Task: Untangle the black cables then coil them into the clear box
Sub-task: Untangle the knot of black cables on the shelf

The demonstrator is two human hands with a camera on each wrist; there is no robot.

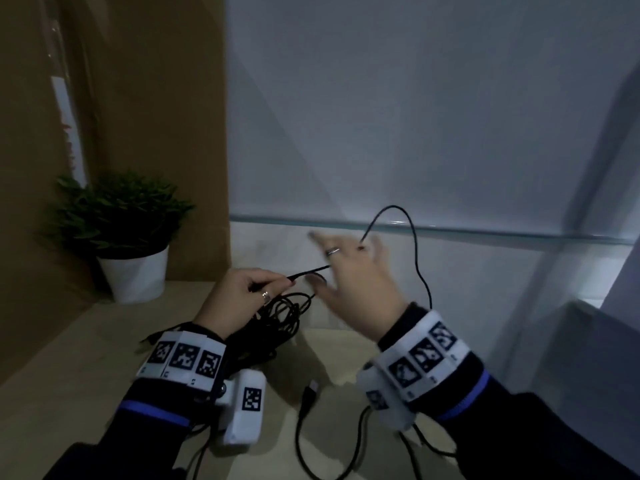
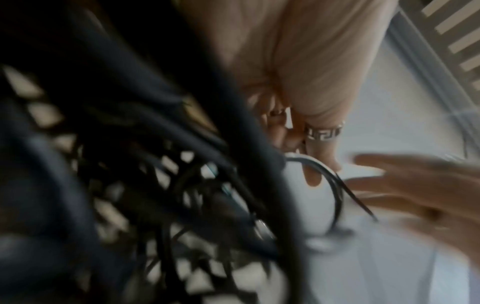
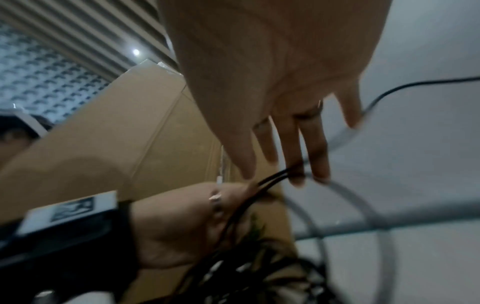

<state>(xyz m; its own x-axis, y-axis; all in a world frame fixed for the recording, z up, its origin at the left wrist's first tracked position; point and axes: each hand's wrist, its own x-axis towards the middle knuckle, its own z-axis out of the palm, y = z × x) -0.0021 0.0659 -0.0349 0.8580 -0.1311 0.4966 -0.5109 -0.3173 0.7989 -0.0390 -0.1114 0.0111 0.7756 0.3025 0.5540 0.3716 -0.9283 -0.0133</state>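
Note:
A tangle of black cables (image 1: 280,320) lies on the wooden table (image 1: 62,375) under my left hand (image 1: 277,282). That hand pinches one doubled black strand (image 1: 308,271), which runs right toward my right hand (image 1: 332,265). The right hand hovers with straight, spread fingers; the strand's end meets its fingertips (image 3: 296,174). A thin cable loop (image 1: 398,211) arches over the right hand and drops to its wrist. Just behind the hands stands what looks like the clear box, its rim (image 1: 467,232) catching light. The left wrist view is blurred, showing the tangle (image 2: 155,185) and both hands.
A potted green plant (image 1: 131,268) in a white pot stands at the back left against tall cardboard (image 1: 145,98). A black USB plug (image 1: 311,389) and its lead lie on the table between my wrists. A pale wall rises behind.

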